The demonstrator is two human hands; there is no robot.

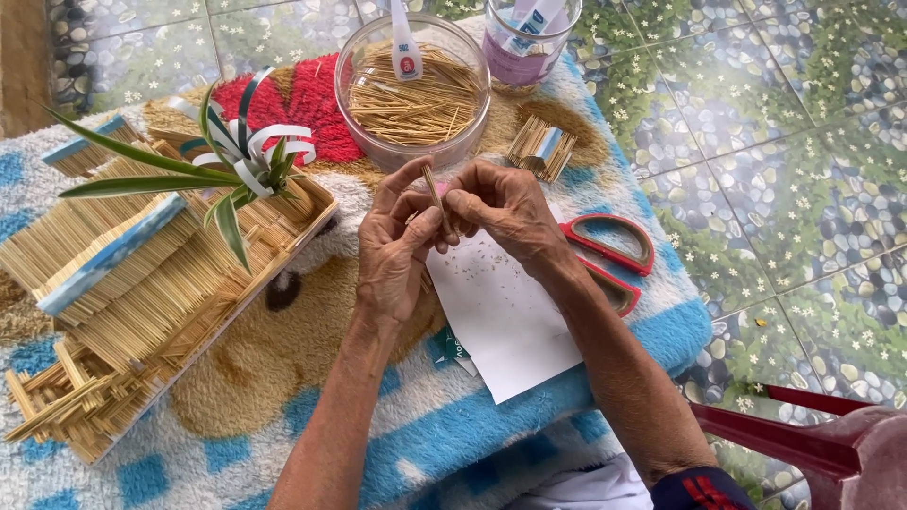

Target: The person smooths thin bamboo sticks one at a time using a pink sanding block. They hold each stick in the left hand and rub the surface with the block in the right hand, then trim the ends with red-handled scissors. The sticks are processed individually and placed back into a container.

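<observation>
My left hand (392,247) and my right hand (505,212) meet over a white paper sheet (505,316). Between their fingertips they pinch a few thin wooden sticks (435,194), held nearly upright. Just beyond the hands stands a clear round bowl (416,90) filled with loose thin sticks, with a white tube leaning in it. A small bundle of sticks (540,148) lies to the right of the bowl.
A stick-built model house (142,274) with blue trim, a green plant and white ribbon sits at the left on a patterned towel (283,378). Red-handled scissors (614,255) lie at the right. A clear cup (529,38) stands at the back. A red stool (812,444) is at lower right.
</observation>
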